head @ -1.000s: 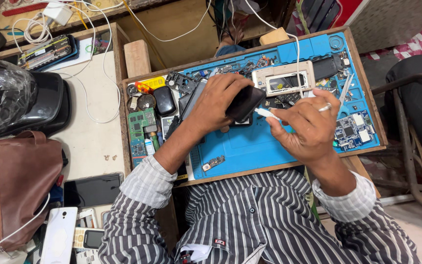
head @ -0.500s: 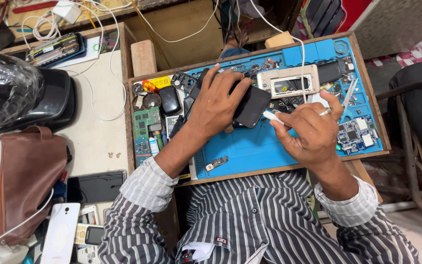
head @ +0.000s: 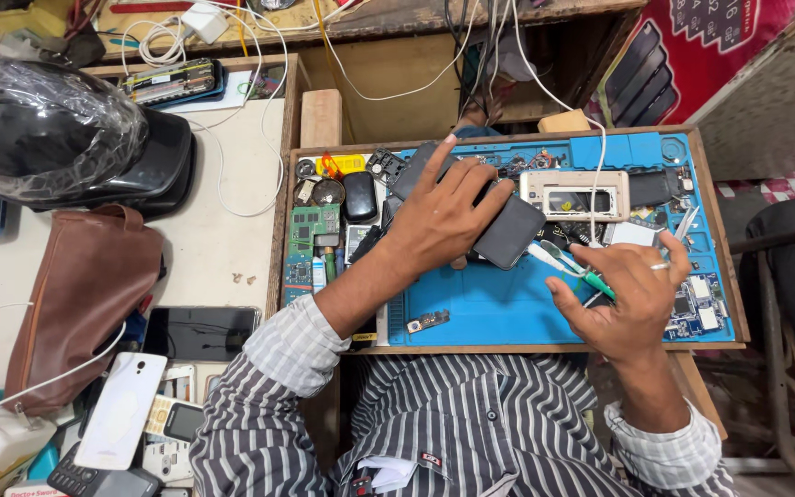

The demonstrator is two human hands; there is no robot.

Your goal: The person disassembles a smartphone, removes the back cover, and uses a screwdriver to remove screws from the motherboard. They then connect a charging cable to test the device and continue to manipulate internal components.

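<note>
My left hand [head: 443, 216] lies over a black phone [head: 508, 232] and holds it against the blue work mat [head: 499, 308]. To its right, my right hand [head: 632, 294] grips a white and green brush-like tool [head: 568, 264], whose tip points toward the phone's edge. A beige phone frame [head: 574, 195] with a white cable lies just behind the two hands. Green circuit boards [head: 310, 239] and small black parts sit at the mat's left side.
A wooden tray rim [head: 280, 230] borders the mat. To the left are a black helmet in plastic wrap [head: 57, 133], a brown bag [head: 75, 294], a dark tablet [head: 200, 333] and several phones [head: 121, 410]. A chair [head: 793, 294] stands at the right.
My right hand has drawn back a little to the right with the tool. My left hand has shifted on the black phone, fingers spread wider over it.
</note>
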